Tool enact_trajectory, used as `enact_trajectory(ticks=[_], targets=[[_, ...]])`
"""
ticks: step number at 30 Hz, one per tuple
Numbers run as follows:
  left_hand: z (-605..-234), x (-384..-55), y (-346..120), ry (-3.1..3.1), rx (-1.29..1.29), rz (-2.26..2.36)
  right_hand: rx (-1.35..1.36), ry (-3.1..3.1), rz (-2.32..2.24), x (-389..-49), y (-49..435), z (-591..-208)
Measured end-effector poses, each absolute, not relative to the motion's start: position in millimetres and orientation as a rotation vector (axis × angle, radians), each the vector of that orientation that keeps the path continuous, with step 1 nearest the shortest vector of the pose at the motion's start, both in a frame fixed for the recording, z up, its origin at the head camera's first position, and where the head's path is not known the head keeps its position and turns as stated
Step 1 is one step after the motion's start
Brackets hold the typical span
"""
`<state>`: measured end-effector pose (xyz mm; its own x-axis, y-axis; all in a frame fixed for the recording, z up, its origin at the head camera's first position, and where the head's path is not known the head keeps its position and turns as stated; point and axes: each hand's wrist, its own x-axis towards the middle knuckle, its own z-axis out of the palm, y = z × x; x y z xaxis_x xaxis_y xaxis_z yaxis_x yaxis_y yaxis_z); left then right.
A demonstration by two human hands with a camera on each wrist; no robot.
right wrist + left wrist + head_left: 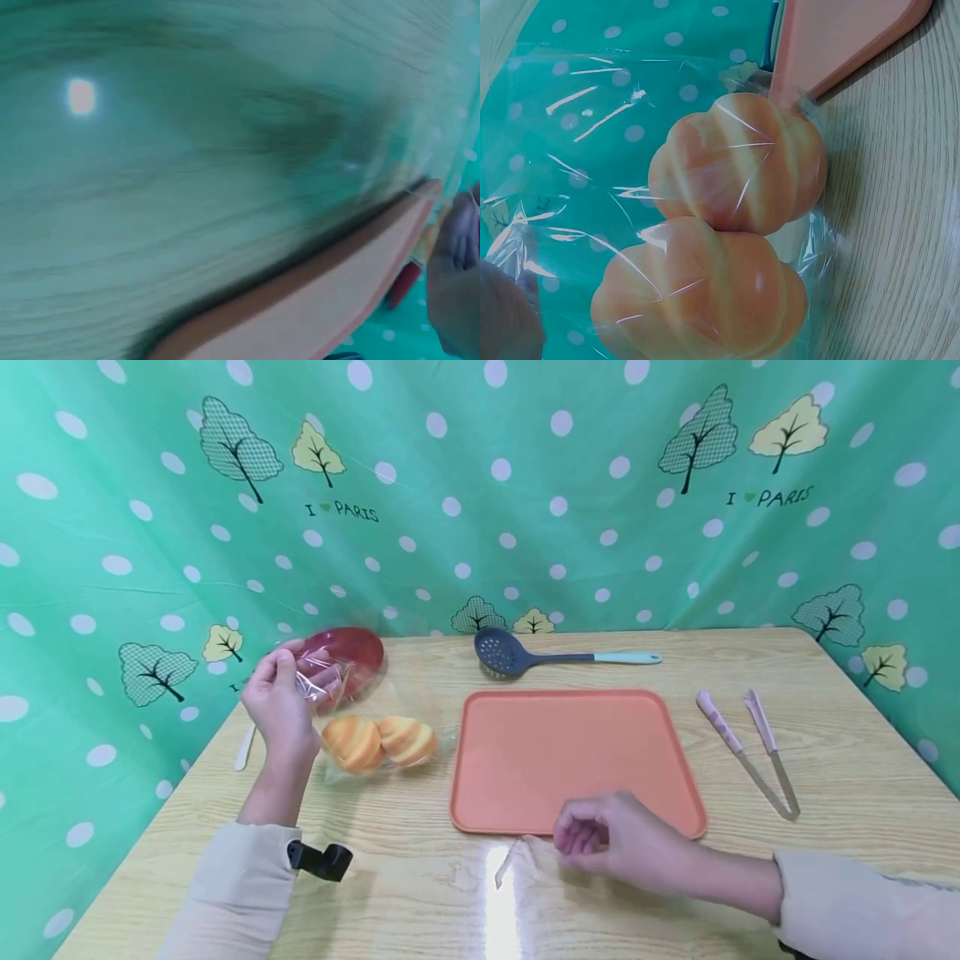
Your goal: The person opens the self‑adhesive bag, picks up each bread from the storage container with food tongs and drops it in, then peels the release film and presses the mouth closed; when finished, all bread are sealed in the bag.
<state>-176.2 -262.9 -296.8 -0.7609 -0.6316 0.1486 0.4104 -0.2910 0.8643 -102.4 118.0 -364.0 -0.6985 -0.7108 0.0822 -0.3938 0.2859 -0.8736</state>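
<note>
My left hand (281, 702) is raised at the left and grips the top of a clear plastic bag (592, 161). Two golden striped bread rolls (381, 743) sit at the bottom of this bag, side by side. The left wrist view shows the rolls close up through shiny film, with part of the hand at its left edge. My right hand (618, 843), fingers curled, hovers at the front edge of a pink tray (570, 760). From its fingertips trails a thin, see-through strip (512, 858), which it pinches.
Behind the left hand lies a dark red plate (363, 652); a white handle (244, 747) shows below it. A blue slotted skimmer (502, 652) lies behind the tray. Tongs (772, 777) lie spread to its right. A green dotted cloth (525, 527) hangs behind the table.
</note>
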Motion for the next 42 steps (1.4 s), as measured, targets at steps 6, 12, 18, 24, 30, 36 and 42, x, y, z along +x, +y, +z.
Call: enact_trajectory(ticks=[6, 12, 18, 24, 30, 36, 42], targets=[[-297, -177, -262, -1.305, 0.273, -2.082, -1.083, 2.165, -1.209, -103, 132, -379], [-297, -177, -261, -1.308, 0.264, -2.085, -1.245, 2.176, -1.013, -106, 142, -385], [-298, -177, -261, -1.327, 0.263, -2.068, -1.319, 2.17, -0.893, -110, 147, -382], [-297, -178, -261, -1.327, 0.266, -2.072, -1.304, 2.231, -0.744, -110, 149, -372], [-297, -177, -262, -1.34, 0.282, -2.067, -1.322, 2.315, -0.535, -108, 151, -361], [-297, -178, -262, -1.331, 0.276, -2.075, -1.334, 2.328, -0.479, -111, 157, -355], [-298, -179, -262, -1.306, 0.262, -2.088, -1.329, 2.33, -0.57, -115, 159, -350]])
